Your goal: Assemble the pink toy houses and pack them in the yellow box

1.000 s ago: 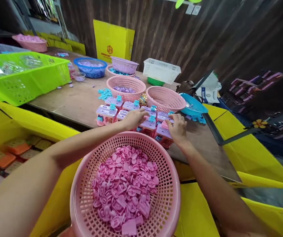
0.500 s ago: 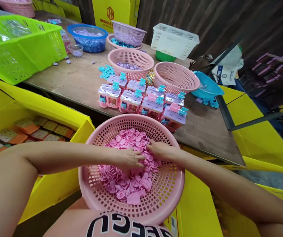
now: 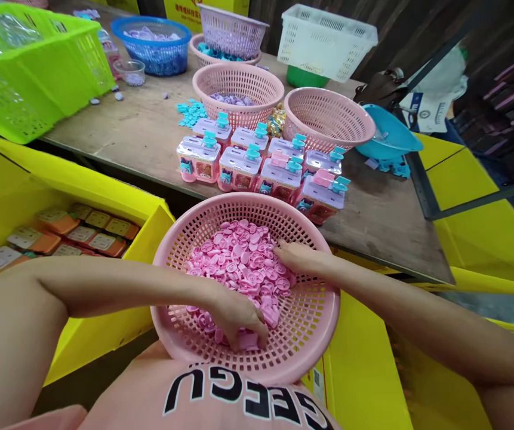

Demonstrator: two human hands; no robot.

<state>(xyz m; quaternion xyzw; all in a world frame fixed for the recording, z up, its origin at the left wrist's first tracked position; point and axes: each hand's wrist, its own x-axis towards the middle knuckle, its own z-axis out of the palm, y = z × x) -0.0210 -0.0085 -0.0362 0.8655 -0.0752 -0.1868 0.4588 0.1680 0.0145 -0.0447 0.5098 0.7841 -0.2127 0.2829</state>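
A pink plastic basket [image 3: 323, 334] sits against my body, holding a heap of small pink plastic pieces [image 3: 243, 254], many of them oval. My left hand [image 3: 239, 316] reaches down at the near side of the heap, with thumb and fingers closed round a flat, rectangular pink piece [image 3: 248, 341]. At the right edge of the heap rests my right hand [image 3: 299, 257]. Its fingers are stretched onto the pieces and look apart, with nothing visible in its grip; some fingertips are hidden.
Behind the basket, several pink toy boxes with lilac tops [image 3: 239, 161] stand on the wooden table [image 3: 117, 149]. Farther back are two pink baskets [image 3: 331, 113], a blue basket [image 3: 153, 57] and a white basket [image 3: 328, 45]. A yellow carton [image 3: 149, 209] with orange boxes is at left.
My left hand has moved from the middle of the heap towards my body and closed on the rectangular piece. My right hand stays at the heap's right edge. The view has tilted down slightly.
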